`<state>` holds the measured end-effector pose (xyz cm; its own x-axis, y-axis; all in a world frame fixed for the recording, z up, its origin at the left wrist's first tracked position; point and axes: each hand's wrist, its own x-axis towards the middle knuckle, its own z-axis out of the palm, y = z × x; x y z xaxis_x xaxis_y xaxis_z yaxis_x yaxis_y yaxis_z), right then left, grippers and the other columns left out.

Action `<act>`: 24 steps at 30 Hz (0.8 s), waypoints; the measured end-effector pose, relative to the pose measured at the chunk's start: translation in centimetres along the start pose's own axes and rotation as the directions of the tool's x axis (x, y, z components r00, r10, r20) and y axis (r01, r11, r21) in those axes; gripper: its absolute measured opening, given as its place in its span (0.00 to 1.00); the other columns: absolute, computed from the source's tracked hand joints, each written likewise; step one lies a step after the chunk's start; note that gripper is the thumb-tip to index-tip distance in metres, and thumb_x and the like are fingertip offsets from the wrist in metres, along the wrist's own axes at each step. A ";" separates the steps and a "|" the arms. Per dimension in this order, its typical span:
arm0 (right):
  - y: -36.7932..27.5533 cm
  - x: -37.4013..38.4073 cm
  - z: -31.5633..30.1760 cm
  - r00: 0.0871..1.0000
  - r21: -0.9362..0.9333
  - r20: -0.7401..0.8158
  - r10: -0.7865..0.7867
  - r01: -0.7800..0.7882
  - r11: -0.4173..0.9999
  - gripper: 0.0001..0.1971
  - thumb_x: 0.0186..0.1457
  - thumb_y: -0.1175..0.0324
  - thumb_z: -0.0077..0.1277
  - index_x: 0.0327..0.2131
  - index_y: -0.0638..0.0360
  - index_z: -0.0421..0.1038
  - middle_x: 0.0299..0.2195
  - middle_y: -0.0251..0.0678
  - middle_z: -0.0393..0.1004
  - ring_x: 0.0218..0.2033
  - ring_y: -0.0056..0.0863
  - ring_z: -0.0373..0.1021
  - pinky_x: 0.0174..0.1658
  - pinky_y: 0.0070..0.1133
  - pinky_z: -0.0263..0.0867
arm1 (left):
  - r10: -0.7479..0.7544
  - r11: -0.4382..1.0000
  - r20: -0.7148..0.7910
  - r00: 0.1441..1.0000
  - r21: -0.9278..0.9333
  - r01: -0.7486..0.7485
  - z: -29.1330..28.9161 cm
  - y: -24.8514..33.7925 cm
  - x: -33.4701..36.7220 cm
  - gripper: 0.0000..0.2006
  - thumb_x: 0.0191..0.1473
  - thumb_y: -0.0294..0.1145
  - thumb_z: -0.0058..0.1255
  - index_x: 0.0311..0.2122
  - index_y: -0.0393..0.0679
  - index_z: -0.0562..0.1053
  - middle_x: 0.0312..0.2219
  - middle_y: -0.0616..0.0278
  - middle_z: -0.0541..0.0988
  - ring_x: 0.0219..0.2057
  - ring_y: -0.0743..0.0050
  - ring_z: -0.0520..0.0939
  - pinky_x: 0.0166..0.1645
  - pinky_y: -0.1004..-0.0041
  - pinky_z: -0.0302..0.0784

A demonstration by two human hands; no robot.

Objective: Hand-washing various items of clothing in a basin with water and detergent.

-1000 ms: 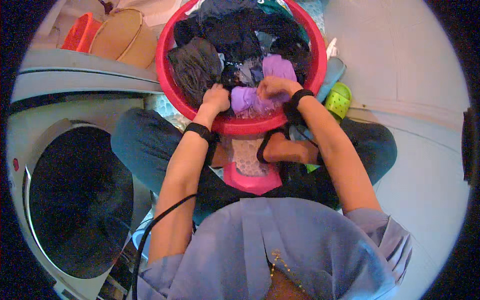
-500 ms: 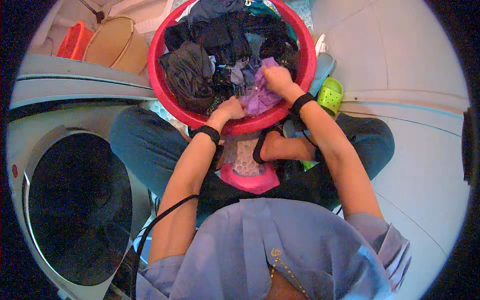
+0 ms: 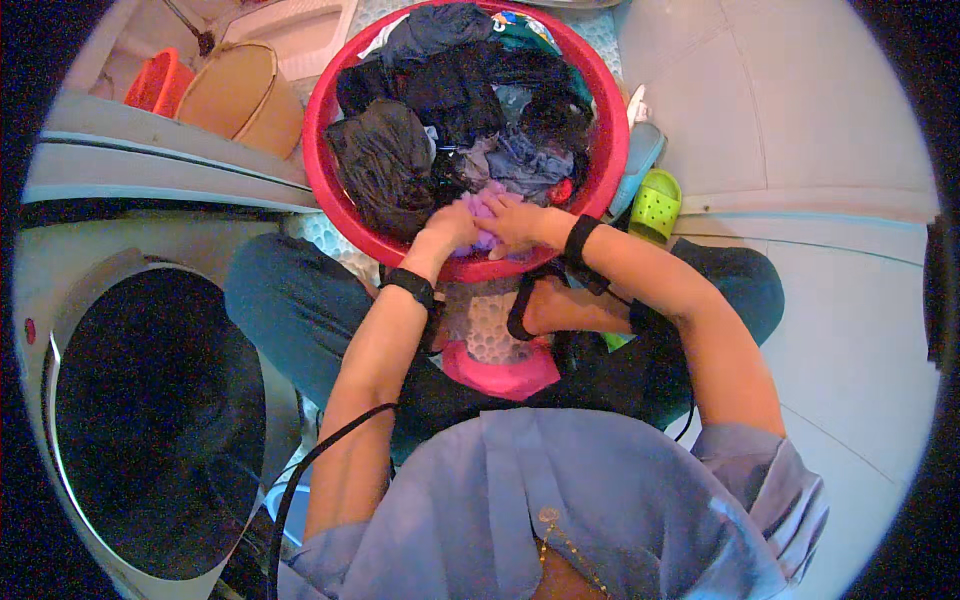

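Observation:
A large red tub full of wet laundry stands in front of me. At its near rim, my left hand is closed on a bunched purple cloth. My right hand grips the same cloth from the other side, knuckles up, close beside the left. Part of the cloth is hidden under the fingers. Beyond my hands lie a dark brown garment, black clothes and a grey-blue cloth. A small red object shows near the tub's right wall.
Green clogs and a blue slipper lie right of the tub. A beige bucket and an orange container stand at far left. A machine with a round dark door is at my left. A pink stool shows between my legs.
My right hand has come down and left, next to my left hand. The purple cloth, stretched between them before, is now bunched at the near rim. The grey-blue cloth is now uncovered.

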<state>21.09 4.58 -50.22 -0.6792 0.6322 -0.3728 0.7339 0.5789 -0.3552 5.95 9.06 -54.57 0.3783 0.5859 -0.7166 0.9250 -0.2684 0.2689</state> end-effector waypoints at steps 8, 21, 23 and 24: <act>6.3 0.9 6.4 0.988 -0.077 -0.007 0.157 -0.157 0.985 0.33 0.43 0.41 0.43 0.53 0.38 0.51 0.52 0.33 0.56 0.46 0.40 0.62 0.43 0.36 0.63 | 0.018 1.000 0.193 0.981 -0.004 -0.017 0.7 1.8 0.4 0.31 0.40 0.39 0.49 0.50 0.36 0.58 0.51 0.42 0.57 0.52 0.47 0.60 0.52 0.63 0.60; 7.0 1.8 5.4 0.875 0.210 -0.478 -0.078 0.199 0.957 0.12 0.43 0.58 0.46 0.27 0.55 0.73 0.34 0.39 0.73 0.35 0.39 0.70 0.34 0.36 0.66 | 0.298 0.831 0.221 0.929 -0.539 -0.138 1.2 1.2 0.5 0.24 0.46 0.43 0.44 0.46 0.40 0.65 0.43 0.53 0.70 0.45 0.49 0.69 0.47 0.65 0.65; 6.0 2.7 4.6 0.933 0.188 -0.064 0.353 -0.336 0.923 0.12 0.42 0.60 0.45 0.23 0.58 0.73 0.27 0.43 0.73 0.29 0.42 0.71 0.33 0.32 0.66 | 0.148 0.569 0.356 0.923 -0.794 0.215 0.8 0.7 -0.4 0.24 0.52 0.51 0.35 0.48 0.46 0.63 0.42 0.57 0.70 0.43 0.54 0.70 0.42 0.57 0.68; 5.9 2.5 3.7 0.929 0.180 -0.078 0.362 -0.344 0.922 0.12 0.42 0.60 0.45 0.23 0.58 0.73 0.27 0.43 0.73 0.29 0.42 0.71 0.33 0.32 0.66 | 0.155 0.577 0.343 0.927 -0.792 0.197 0.9 1.1 -0.7 0.24 0.52 0.51 0.35 0.48 0.46 0.63 0.42 0.57 0.70 0.43 0.54 0.70 0.42 0.57 0.68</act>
<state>23.65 7.69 -56.37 -0.3645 0.8372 -0.4077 0.9083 0.2232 -0.3537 6.66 7.73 -54.36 0.4816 0.2393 -0.8431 0.6361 0.5663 0.5241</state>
